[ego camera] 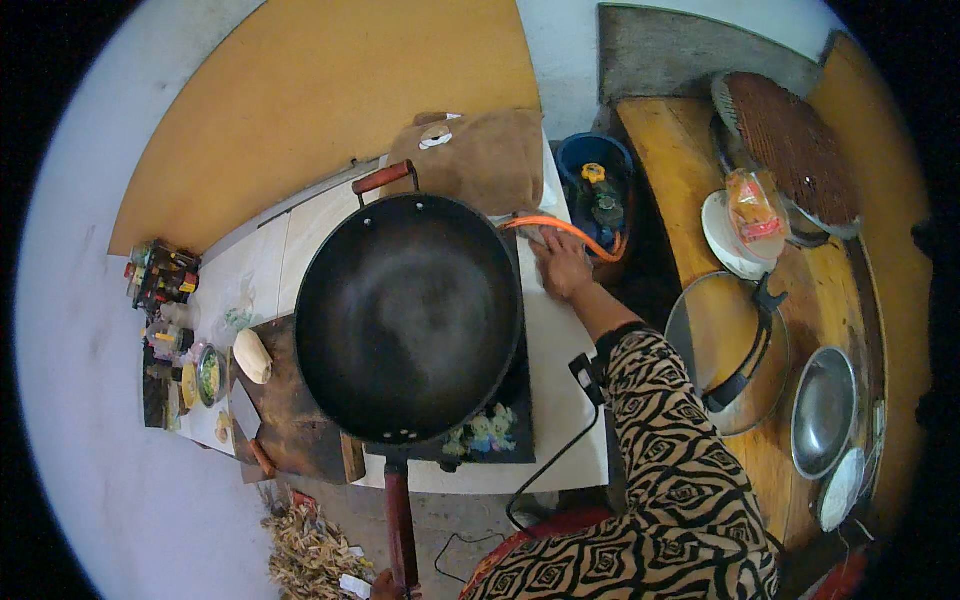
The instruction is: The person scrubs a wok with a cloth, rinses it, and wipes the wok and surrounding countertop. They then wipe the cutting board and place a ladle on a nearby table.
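A large black wok point(409, 315) with wooden grips sits over the black glass cooktop point(487, 442). My left hand point(386, 585), partly cut off at the bottom edge, is closed round its long red-brown handle point(401, 517). Right of the wok, my right hand point(562, 262) presses on a greyish-brown cloth point(532, 231) on the white tiled counter point(559, 337), beside an orange gas hose point(555, 222). The fingers are spread over the cloth. Inside the wok the surface looks bare and dark.
Left stand a chopping board point(289, 405), cleaver point(244, 409), peeled pale vegetable point(253, 356) and bowl of chopped greens point(211, 375). A gas cylinder point(606, 199) stands in a blue bucket. The wooden table point(697, 247) holds a glass lid point(690, 352) and metal bowl point(823, 412). A black cable point(555, 456) hangs at the counter's edge.
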A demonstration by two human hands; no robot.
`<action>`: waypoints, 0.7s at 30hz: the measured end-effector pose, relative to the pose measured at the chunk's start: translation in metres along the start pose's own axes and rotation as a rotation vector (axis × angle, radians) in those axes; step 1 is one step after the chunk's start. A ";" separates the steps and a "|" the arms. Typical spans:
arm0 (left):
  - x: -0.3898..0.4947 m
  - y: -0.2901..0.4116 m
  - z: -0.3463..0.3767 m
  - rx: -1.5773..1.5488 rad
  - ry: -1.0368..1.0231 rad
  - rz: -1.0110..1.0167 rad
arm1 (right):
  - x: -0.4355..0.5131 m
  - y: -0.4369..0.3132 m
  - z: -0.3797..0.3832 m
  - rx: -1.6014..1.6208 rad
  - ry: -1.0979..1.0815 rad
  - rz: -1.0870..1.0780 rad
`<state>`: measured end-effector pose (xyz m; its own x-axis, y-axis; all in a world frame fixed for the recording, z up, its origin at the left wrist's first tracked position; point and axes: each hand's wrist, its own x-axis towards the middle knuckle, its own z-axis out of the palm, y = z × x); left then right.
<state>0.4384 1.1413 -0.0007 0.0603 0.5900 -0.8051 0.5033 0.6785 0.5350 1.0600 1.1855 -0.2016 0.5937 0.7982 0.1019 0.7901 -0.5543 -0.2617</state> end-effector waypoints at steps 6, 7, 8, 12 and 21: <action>0.029 0.000 -0.015 0.095 -0.079 0.027 | -0.122 -0.025 -0.005 -0.006 0.064 -0.151; 0.033 -0.003 -0.021 0.103 -0.105 0.052 | -0.146 -0.033 -0.006 0.021 0.101 -0.146; 0.037 -0.007 -0.031 0.107 -0.190 0.139 | -0.169 -0.042 -0.006 0.039 0.133 -0.143; 0.069 -0.037 -0.089 0.158 -0.348 0.238 | -0.264 -0.080 -0.010 0.006 0.127 -0.121; 0.138 -0.039 -0.204 0.141 -0.373 0.369 | -0.431 -0.180 0.000 0.239 0.315 0.147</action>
<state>0.2515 1.2860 -0.0804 0.5441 0.5650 -0.6202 0.5001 0.3752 0.7805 0.6623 0.9413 -0.1981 0.7447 0.5829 0.3250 0.6575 -0.5571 -0.5073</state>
